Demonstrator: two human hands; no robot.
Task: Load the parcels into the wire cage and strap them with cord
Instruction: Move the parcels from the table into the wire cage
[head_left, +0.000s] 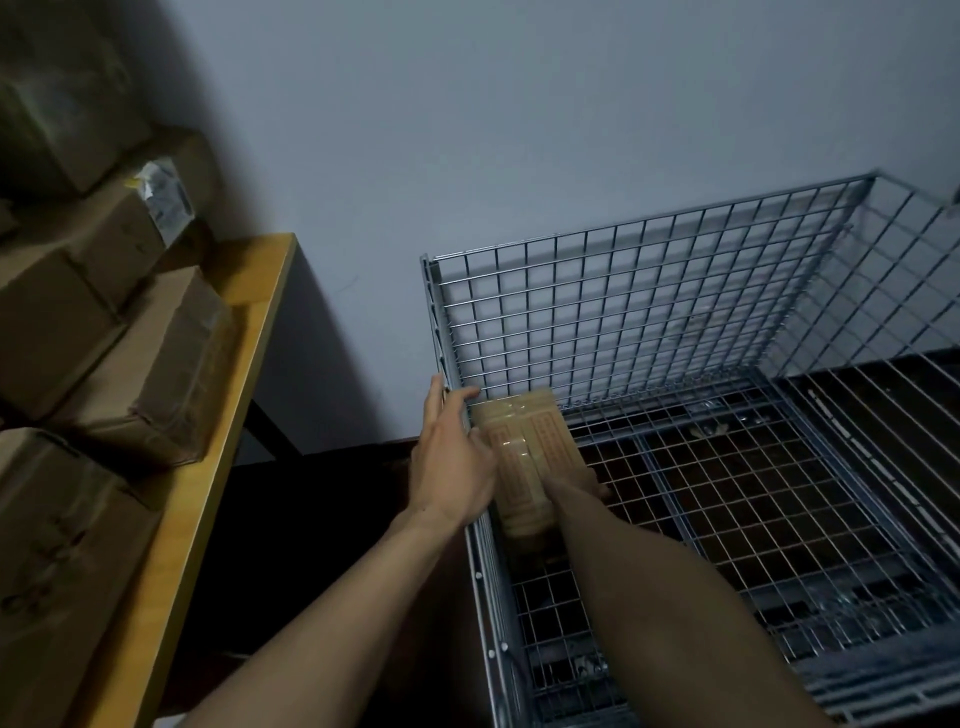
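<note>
Head view looks down into the wire cage (649, 312), an open-topped basket of silver mesh standing against a pale wall (467, 130). One parcel (524, 452), a tan box wrapped in glossy clear tape, sits tilted in the cage's near-left corner, just inside the left rim, with its far end reaching toward the corner post and back wall. Whether its low end touches the mesh floor is hidden by the arms. The left hand (452, 462) lies over the cage's left rim with fingers straight and pressed flat against the parcel's left face, fingertips up near the corner post. The right hand (595, 489) comes in from inside the cage on the parcel's right side; only a few fingertips show past the box's lower edge, so I cannot tell whether they curl round it or lie flat. The two hands are apart, with the parcel between them. Dark floor shows through the cage bottom. Left of the cage, well apart from it, stands a wooden table (244, 395) stacked with cardboard boxes (130, 374), several of them taped, in dim light
</note>
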